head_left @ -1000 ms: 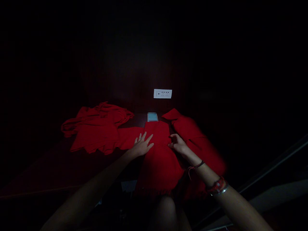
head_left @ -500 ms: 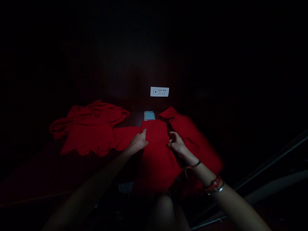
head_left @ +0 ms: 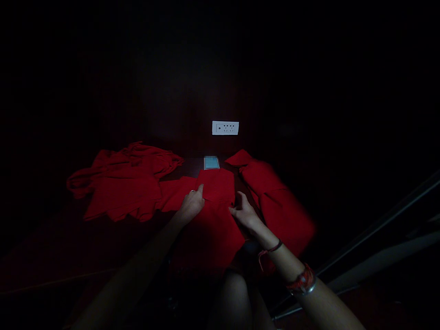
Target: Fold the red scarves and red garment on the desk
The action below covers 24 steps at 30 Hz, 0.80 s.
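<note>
A red cloth [head_left: 213,220] lies in front of me on a dark table, its far end folded over. My left hand [head_left: 191,205] pinches the cloth's left edge at the fold, a ring on one finger. My right hand [head_left: 242,214] pinches the right edge of the same fold; its wrist bears a red thread and bracelets. A long red cloth [head_left: 275,201] stretches along the right of my hands. A crumpled red pile [head_left: 123,181] lies to the left.
A white socket plate [head_left: 225,128] is on the dark wall behind the table. A small pale blue square [head_left: 211,162] lies just beyond the cloth. My knee [head_left: 237,298] shows at the bottom. The room is very dark.
My left hand lay flat and open on the cloth a second ago; both hands have since closed on the cloth's edges, and its far end now lies folded over.
</note>
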### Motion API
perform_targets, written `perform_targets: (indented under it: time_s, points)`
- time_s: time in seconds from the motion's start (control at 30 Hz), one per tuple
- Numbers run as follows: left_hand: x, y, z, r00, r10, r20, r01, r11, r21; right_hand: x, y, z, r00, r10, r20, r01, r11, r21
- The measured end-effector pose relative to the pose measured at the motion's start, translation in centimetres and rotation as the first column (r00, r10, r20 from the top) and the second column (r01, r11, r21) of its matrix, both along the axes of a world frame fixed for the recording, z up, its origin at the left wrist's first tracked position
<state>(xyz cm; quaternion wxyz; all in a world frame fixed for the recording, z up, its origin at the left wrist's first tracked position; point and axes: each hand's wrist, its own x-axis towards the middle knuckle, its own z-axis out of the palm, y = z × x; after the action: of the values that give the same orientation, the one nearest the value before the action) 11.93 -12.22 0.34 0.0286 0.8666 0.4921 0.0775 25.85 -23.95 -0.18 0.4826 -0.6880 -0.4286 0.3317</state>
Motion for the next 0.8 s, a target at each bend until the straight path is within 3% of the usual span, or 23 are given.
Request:
perform_targets:
  time_s: [0.07, 0.17, 0.33, 0.4, 0.5, 0.67, 0.8]
  points:
    - [0.0, 0.2, 0.0, 1.000, -0.011, 0.012, 0.011, 1.000, -0.018, -0.6, 0.4, 0.2, 0.998, -0.048, -0.039, 0.050, 0.998, 0.029]
    - [0.1, 0.3, 0.0, 0.999, 0.000, 0.034, 0.001, 1.000, -0.022, -1.5, 0.8, 1.0, 0.968, -0.091, -0.232, 0.113, 0.990, 0.085]
    - [0.2, -0.1, 0.3, 0.997, 0.002, 0.077, -0.001, 1.000, -0.003, -2.6, 0.6, 2.3, 0.757, -0.098, -0.646, 0.166, 0.985, 0.044]
    - [0.2, -0.2, 0.4, 0.995, 0.001, 0.098, 0.000, 1.000, -0.008, -2.7, 0.3, 2.5, 0.677, -0.088, -0.731, 0.145, 0.989, 0.015]
    - [0.2, -0.3, 0.5, 0.992, 0.006, 0.124, -0.004, 1.000, -0.020, -2.7, 0.1, 2.6, 0.619, -0.066, -0.783, 0.095, 0.995, -0.009]
    - [0.3, -0.3, 0.6, 0.993, 0.018, 0.116, -0.017, 1.000, -0.016, -3.2, -0.1, 2.8, 0.622, 0.038, -0.782, 0.010, 0.998, 0.056]
    - [0.0, -0.4, 0.8, 0.996, 0.032, 0.084, -0.031, 0.999, -0.007, -2.8, -0.1, 2.4, 0.699, -0.076, -0.711, 0.122, 0.992, 0.015]
